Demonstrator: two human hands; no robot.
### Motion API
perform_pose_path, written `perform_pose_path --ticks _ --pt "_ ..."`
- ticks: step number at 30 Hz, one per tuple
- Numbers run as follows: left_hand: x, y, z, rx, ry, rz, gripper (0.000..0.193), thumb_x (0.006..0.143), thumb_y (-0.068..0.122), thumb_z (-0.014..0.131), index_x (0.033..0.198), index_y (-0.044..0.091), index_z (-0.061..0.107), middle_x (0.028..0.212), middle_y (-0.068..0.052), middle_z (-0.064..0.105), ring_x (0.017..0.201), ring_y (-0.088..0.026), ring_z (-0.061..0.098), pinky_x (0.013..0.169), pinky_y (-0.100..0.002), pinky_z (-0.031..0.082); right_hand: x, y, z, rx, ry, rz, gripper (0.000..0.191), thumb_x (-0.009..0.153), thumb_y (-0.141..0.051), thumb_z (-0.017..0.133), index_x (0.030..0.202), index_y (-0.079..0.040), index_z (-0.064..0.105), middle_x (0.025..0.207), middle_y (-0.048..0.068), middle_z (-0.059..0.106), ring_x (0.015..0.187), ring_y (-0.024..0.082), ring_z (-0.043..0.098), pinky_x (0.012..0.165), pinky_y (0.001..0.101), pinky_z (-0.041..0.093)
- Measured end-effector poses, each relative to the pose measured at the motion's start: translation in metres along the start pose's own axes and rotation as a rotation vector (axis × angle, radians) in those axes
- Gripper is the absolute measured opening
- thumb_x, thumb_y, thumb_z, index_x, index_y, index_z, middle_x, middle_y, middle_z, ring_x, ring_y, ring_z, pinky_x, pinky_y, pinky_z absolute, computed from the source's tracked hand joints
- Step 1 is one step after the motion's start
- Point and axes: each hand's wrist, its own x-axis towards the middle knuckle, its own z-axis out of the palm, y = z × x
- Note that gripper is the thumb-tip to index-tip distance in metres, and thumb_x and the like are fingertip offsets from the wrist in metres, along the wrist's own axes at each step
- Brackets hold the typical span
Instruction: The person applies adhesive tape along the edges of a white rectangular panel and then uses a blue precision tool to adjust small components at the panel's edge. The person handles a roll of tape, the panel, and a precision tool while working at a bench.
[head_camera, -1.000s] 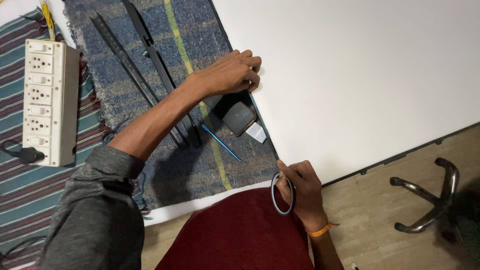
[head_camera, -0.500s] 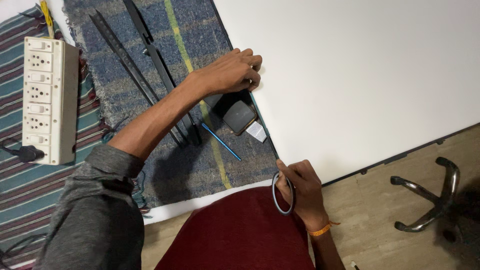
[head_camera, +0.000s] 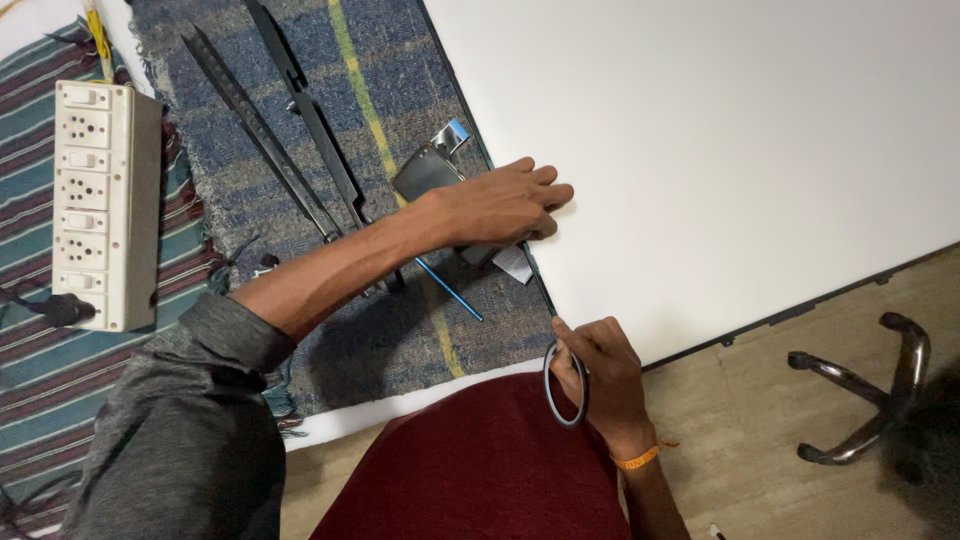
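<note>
Ring (head_camera: 565, 385) upright in right hand (head_camera: 600, 375)

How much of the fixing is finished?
Done: long black strips lie loose on the blue mat. In hand: the left hand presses the white panel's edge while the right hand holds a dark ring there. Left: cannot tell.

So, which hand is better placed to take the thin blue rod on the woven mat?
Probably left: the left hand rests just above the thin blue rod; the right hand holds a dark ring.
</note>
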Motion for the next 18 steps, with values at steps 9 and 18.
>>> perform_pose_path --ticks 9,18 --pt "0.02 0.035 0.001 -0.18 -0.181 0.063 0.018 0.084 0.021 0.071 0.068 0.013 0.071 0.088 0.003 0.055 0.089 -0.016 0.047 0.08 -0.032 0.043 -0.001 -0.001 0.0 0.006 -0.042 0.043 0.058 0.081 0.002 0.074 0.135 -0.013 0.062 0.084 0.003 0.052 0.078 0.019 0.054 0.067 0.0306 0.051" --pt "0.018 0.044 0.017 -0.387 -0.159 0.073 0.015 0.082 0.026 0.077 0.072 0.015 0.076 0.082 0.006 0.056 0.087 -0.014 0.048 0.076 -0.029 0.044 0.007 -0.008 -0.003 0.024 -0.055 0.107 0.043 0.08 0.001 0.075 0.122 -0.007 0.072 0.077 0.003 0.055 0.075 0.018 0.054 0.065 0.032 0.05"
